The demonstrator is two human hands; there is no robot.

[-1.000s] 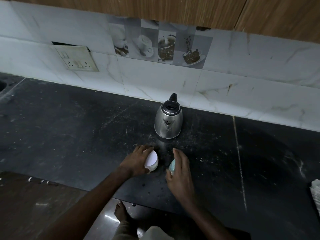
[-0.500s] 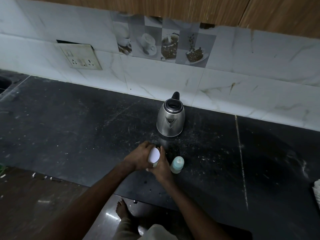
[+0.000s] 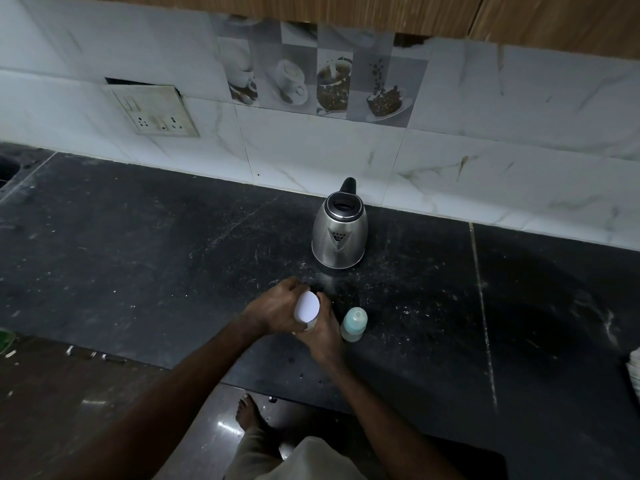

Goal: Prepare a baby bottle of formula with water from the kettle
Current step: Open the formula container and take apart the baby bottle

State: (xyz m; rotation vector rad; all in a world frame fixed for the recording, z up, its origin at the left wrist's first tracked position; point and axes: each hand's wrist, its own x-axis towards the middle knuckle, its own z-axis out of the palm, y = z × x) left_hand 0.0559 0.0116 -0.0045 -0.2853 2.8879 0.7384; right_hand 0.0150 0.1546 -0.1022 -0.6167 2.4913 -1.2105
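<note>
- My left hand [image 3: 273, 311] sits just below the middle of the frame, fingers curled round the left side of a white-topped tub [image 3: 307, 305].
- My right hand [image 3: 323, 337] comes in from the lower right and grips the same tub from the right and underneath, fingers wrapped round its body.
- Only the tub's white oval top and a sliver of its side show between my hands. I cannot tell whether its base touches the counter [image 3: 138, 258].
- The bottle [image 3: 354, 323] stands upright on the counter just to the right of my right hand, pale teal cap on top. Whether my hand touches it I cannot tell.
- The kettle [image 3: 339, 233] stands above my hands in the frame, near the wall, steel body with a black lid and handle, its spout towards me. It is apart from both hands and the bottle.
- The counter is dark stone, dusted with pale specks round the kettle and the bottle.
- A socket plate [image 3: 152, 110] hangs on the white tiles in the upper left, and picture tiles [image 3: 322, 84] of cups run along the top centre.
- A white cloth [image 3: 634, 370] shows at the right edge.
- My bare foot [image 3: 249, 414] shows on the floor at the bottom centre.
</note>
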